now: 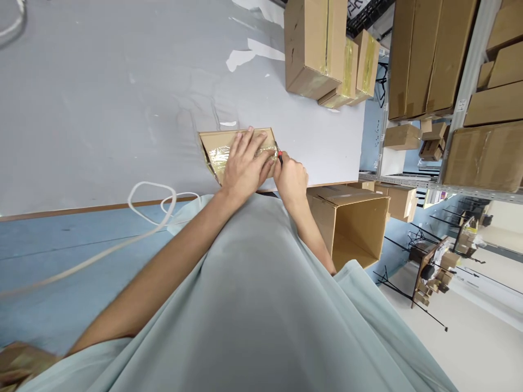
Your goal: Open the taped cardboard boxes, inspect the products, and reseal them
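A small flat cardboard box (214, 140) with shiny clear tape across it lies at the table's near edge. My left hand (245, 160) rests on top of it, fingers stretched out and pressing on the tape. At the box's right end, my right hand (292, 177) is closed around a box cutter (280, 157) with a red and black handle. Its thin tip meets the right edge of the box, beside my left fingertips. Most of the handle is hidden in my fist.
Taped cartons (314, 49) stand at the back right of the grey table (102, 98), near torn white scraps (241, 57). An open carton (355, 228) sits below the table edge on the right. A white cable (151, 185) loops over the edge on the left. Shelves (461, 103) hold more boxes.
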`<state>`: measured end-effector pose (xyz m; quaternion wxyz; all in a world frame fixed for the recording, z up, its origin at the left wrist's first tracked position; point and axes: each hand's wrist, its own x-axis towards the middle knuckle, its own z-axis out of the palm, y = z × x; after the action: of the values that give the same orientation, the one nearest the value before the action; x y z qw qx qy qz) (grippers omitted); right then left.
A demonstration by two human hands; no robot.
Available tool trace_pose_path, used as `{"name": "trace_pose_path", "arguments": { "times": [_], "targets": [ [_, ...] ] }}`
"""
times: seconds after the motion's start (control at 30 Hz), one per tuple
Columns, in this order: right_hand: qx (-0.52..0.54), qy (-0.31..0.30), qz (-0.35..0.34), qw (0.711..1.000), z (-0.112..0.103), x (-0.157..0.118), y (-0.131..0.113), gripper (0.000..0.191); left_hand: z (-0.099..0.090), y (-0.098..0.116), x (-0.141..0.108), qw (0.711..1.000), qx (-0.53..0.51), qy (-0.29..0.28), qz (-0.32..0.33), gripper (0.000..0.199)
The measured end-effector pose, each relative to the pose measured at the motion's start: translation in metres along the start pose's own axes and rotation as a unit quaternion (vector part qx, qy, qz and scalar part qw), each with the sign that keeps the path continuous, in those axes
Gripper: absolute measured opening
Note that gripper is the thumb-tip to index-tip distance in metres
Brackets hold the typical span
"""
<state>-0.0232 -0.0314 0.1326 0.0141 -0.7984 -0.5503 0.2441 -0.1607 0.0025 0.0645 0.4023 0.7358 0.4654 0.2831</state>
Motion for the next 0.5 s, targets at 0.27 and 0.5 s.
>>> {"name": "trace_pose_path", "arguments": {
  "times": [0.27,0.5],
  "targets": [
    [-0.083,-0.043,0.071,0.993,-0.016,-0.014,-0.023,0.035,0.003,-0.002,-0.001,1.000,-0.005,-0.018,0.011,0.040],
    [-0.133,-0.065,0.088,0.985,-0.027,-0.024,-0.035,0.040,0.010,-0.015,0.003,0.997,0.060,0.003,0.050,0.048]
  ]
}}
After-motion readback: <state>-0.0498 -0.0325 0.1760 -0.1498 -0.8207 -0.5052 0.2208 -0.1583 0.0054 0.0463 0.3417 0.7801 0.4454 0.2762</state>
